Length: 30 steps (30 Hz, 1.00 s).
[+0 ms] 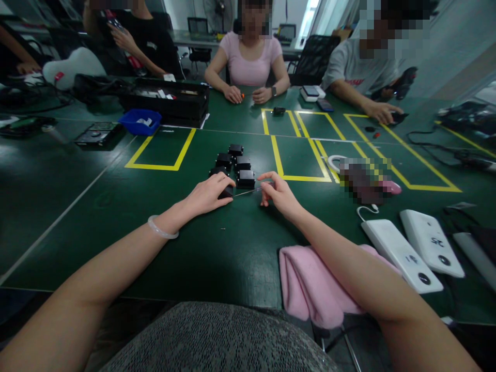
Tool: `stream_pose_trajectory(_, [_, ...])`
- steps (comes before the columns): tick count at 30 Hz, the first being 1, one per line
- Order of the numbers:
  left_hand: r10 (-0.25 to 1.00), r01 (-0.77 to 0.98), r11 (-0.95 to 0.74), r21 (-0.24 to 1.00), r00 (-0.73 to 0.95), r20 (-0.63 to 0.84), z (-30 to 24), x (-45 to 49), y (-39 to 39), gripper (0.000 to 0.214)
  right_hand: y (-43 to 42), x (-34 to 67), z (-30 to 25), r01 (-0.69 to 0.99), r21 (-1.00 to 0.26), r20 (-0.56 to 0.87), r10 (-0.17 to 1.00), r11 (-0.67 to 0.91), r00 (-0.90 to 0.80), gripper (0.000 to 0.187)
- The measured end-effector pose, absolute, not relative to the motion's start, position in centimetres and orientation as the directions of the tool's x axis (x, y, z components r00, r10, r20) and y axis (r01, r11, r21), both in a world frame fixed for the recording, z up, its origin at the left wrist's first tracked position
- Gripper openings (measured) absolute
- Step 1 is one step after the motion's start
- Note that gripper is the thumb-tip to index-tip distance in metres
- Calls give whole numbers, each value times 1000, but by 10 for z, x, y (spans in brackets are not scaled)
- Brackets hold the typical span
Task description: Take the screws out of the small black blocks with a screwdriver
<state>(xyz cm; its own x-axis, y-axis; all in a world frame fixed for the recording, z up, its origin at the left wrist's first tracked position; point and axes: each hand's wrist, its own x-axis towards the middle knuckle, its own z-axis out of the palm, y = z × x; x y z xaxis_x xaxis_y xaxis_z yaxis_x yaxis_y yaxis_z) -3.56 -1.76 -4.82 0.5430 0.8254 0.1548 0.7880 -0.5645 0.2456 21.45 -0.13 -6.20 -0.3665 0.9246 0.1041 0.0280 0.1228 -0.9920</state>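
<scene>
Black boxes (245, 177) crowd left hand (207, 194); pink cloth (300, 276) beneath right forearm (341, 250).

A dark mark on the right-hand white device (431, 230) looks like "25", though its slant leaves that unsure, while the mark on the neighbouring white device (399, 250) and the red print on the grey shirt (343, 67) are illegible.

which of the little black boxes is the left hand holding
The nearest black box, partly covered by the left hand, with the thin metal rod reaching toward it; the other black boxes sit farther from the wearer.
</scene>
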Motion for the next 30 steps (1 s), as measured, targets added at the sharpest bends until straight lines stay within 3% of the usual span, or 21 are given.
stream_pose_trajectory(6, [819, 781, -573, 246, 551, 159, -49, -36, -17, 36, 0, 215, -63, 46, -995, 61, 925, 84, -375, 21])
stream_pose_trajectory(30, [826, 789, -564, 244, 543, 154, -49, -36, -17, 37, -3, 214, -61, 56, -989, 106, 929, 135, -355, 25])
